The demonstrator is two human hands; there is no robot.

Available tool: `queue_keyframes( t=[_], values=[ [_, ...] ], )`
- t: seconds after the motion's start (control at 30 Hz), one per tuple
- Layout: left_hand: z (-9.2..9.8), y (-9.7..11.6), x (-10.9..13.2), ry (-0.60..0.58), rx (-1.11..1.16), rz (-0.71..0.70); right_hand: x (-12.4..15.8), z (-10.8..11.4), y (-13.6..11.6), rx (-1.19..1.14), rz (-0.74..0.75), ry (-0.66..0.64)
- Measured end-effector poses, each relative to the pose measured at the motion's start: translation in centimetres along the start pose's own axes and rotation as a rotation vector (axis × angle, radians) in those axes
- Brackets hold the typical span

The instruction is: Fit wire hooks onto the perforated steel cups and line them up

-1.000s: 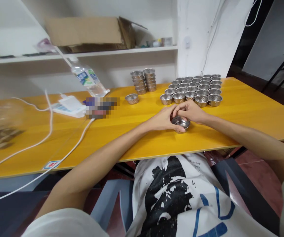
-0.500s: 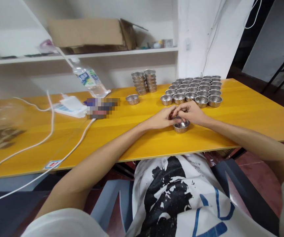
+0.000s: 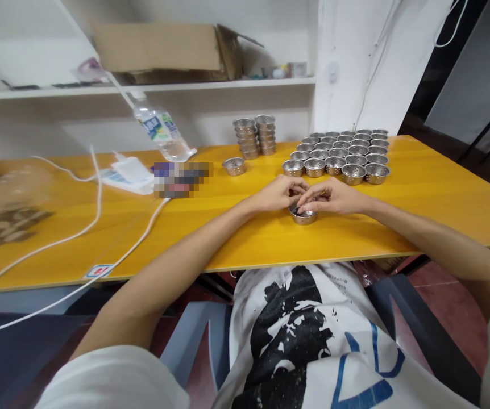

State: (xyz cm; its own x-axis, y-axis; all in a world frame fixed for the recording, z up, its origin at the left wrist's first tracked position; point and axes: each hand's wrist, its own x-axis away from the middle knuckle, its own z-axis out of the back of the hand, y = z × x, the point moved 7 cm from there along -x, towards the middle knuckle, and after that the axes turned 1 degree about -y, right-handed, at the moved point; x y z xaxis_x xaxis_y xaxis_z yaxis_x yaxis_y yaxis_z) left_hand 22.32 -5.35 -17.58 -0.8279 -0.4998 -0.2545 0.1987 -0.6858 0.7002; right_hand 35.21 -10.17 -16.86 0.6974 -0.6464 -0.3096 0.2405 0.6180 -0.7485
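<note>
A perforated metal cup point(image 3: 303, 217) stands on the yellow table point(image 3: 245, 244) near its front edge. Over its left rear rim is my left hand point(image 3: 279, 193), with its fingers curled. My right hand point(image 3: 334, 196) comes from the right, thumb and fingers pinched together above the cup's opening. A small dark thing shows at the fingertips, too small to name. The fingers of both hands meet and partly hide each other and the back of the cup.
Rows of metal cups point(image 3: 335, 165) stand behind my hands, with stacked cups point(image 3: 266, 135) and a single cup point(image 3: 233, 166) to their left. Farther left are a tilted bottle point(image 3: 163, 132), a white cable point(image 3: 142, 236) and a plastic bag point(image 3: 10, 193) with brownish pieces.
The view has shifted slightly. My left hand has drawn back from the cup's inside to its rear left. My right hand's fingers now point down into the cup.
</note>
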Motion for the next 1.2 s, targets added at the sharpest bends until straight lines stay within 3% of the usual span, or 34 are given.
queue_keyframes(
  t=[0.4,0.8,1.2],
  values=[
    [-0.14,-0.38,-0.25,0.087,-0.072,0.029,0.04,-0.29,0.31,0.211,0.039,0.038],
    [-0.35,-0.84,-0.39,0.073,-0.077,-0.013,-0.02,-0.2,0.14,0.291,0.088,-0.014],
    [-0.52,-1.01,-0.6,0.086,-0.042,-0.04,-0.15,-0.13,0.85,0.206,0.067,-0.051]
  ],
)
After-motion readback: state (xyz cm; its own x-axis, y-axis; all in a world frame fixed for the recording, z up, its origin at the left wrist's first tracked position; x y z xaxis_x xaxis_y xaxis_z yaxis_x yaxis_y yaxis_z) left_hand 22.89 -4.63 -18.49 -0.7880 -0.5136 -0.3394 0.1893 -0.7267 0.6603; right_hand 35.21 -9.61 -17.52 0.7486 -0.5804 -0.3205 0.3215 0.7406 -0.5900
